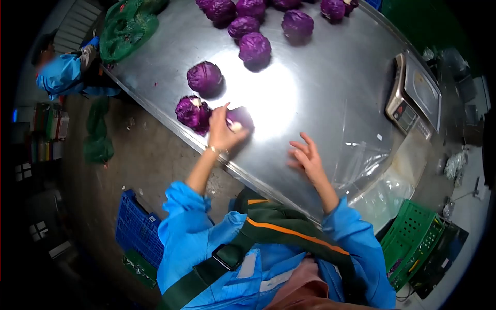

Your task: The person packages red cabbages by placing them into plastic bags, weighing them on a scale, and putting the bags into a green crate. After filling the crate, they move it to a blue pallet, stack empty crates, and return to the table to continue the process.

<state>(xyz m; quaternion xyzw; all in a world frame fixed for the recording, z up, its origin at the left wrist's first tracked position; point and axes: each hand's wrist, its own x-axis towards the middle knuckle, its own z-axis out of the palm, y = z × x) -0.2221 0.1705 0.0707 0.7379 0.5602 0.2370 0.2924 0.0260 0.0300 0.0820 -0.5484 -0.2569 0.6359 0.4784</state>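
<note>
My left hand (225, 129) is wrapped over a purple cabbage (243, 120) near the front edge of the metal table (330, 67). The pale cut stem of that cabbage shows beside my fingers. Just left of it lies another purple cabbage (192, 112) with a white stem end, and a third one (205, 78) rests behind. My right hand (306, 155) hovers over the table with its fingers apart and nothing in them. To its right lie clear plastic bags (367, 163) on the tabletop.
Several more cabbages (254, 48) lie at the back. A scale (408, 98) stands on the right, a green net (129, 31) at the far left corner. Another person (64, 72) is beyond the left edge. Green crates (411, 232) and a blue crate (139, 225) are below.
</note>
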